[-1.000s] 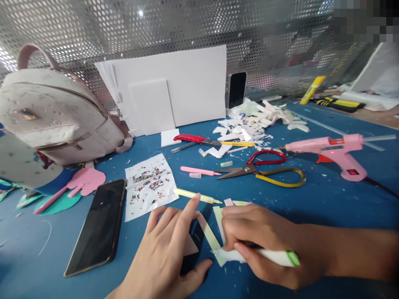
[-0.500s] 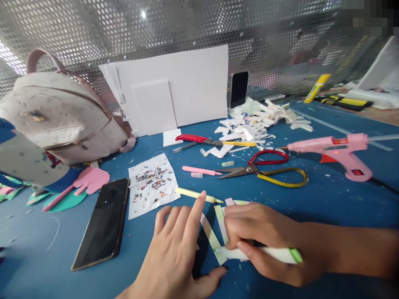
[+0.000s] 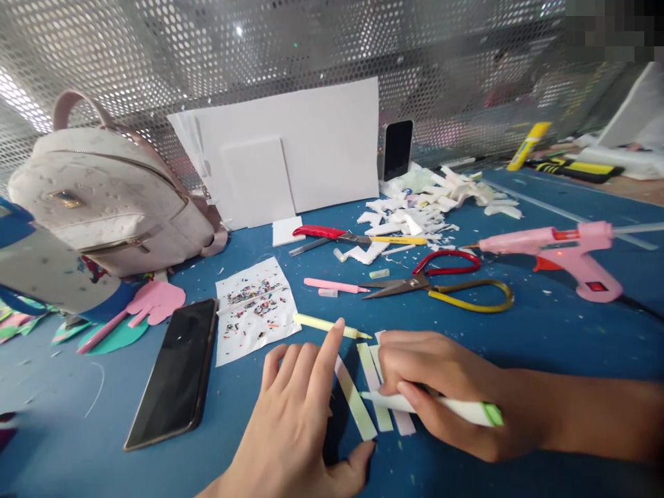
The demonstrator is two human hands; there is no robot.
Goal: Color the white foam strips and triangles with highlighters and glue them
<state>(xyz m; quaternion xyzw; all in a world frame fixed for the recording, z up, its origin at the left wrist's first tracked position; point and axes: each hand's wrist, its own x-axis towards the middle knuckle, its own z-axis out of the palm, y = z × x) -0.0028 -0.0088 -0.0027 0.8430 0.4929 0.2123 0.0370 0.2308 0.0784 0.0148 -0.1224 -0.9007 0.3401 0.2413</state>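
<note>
Fingers of our right hand (image 3: 443,363) pinch the white-and-green marker (image 3: 461,410) near its tip, over thin strips (image 3: 353,399). It should feel light, stiff and smooth, so we'd hold it there. The strips look bendy. Our left hand (image 3: 295,415) spreads wide beside them.

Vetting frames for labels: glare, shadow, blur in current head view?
Head view: bright glare spot on the perforated panel; head view: dark shadow beside the left hand; head view: right forearm looks soft near the picture's edge, top-right corner pixelated.

Left hand (image 3: 298,404) and right hand (image 3: 440,387) are bare, left thumbnail (image 3: 371,446) perhaps dark-painted.
</note>
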